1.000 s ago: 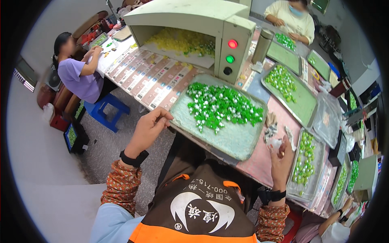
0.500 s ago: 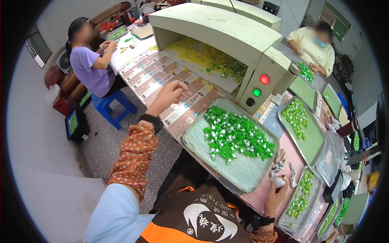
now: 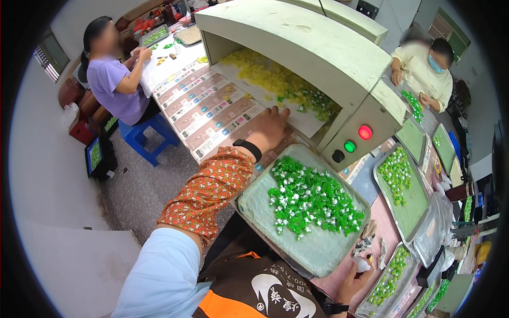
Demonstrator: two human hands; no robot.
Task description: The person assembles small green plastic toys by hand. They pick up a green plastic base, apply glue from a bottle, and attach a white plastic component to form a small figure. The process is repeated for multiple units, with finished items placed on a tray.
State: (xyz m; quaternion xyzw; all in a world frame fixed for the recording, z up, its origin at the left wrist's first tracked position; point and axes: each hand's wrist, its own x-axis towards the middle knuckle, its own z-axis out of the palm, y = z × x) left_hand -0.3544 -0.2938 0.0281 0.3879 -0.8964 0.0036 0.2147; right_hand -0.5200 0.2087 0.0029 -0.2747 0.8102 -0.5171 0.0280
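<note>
My left hand (image 3: pixel 271 128) reaches across the table to the front edge of a white sheet (image 3: pixel 310 126) in the opening of a cream machine (image 3: pixel 286 37). Its bent fingers are apart, and nothing shows in them. Yellow and green pieces (image 3: pixel 275 74) lie heaped on the sheet. In front of me a tray (image 3: pixel 313 259) holds many small green pieces with white parts (image 3: pixel 313 201). Beside its near right corner, my right hand (image 3: pixel 351 286) is closed around a small white rounded thing (image 3: pixel 361 264), partly hidden by the fingers.
Crumpled scraps (image 3: pixel 366 241) lie right of the tray. Farther right are trays of yellow-green pieces (image 3: pixel 395 175) and a clear plastic bag (image 3: pixel 433 228). One person in purple (image 3: pixel 114 87) sits at the left, another in cream (image 3: pixel 424 79) at the far right. A blue stool (image 3: pixel 146 139) stands left.
My left hand has moved right and forward from above the table to the edge of the white sheet. The right hand still holds the white thing. The view has shifted slightly.
</note>
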